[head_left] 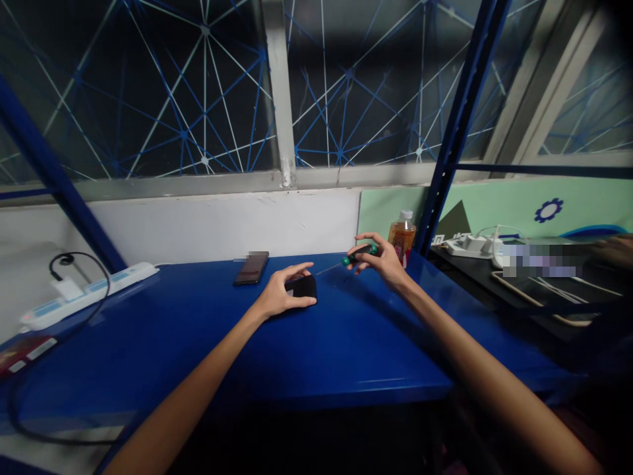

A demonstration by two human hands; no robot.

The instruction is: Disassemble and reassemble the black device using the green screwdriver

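Left hand (pixel 277 291) gripping a black box (pixel 302 288) on the middle of the blue surface (pixel 208 349), right hand (pixel 378 258) grasping a green-and-black screwdriver (pixel 360 254), its shaft pointing at the box, phone (pixel 252 268) near the back edge

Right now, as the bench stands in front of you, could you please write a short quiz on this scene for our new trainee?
1. True or false: the left hand is gripping a long white power strip.
2. Which thing stands just beyond the right hand? (a) clear bottle of amber drink with a white cap; (b) dark, flat phone; (c) white power strip.
3. Fill in: the thin shaft of the green-and-black-handled tool points toward the small black object held in the ____ hand.

Key: 1 false; 2 a; 3 left.
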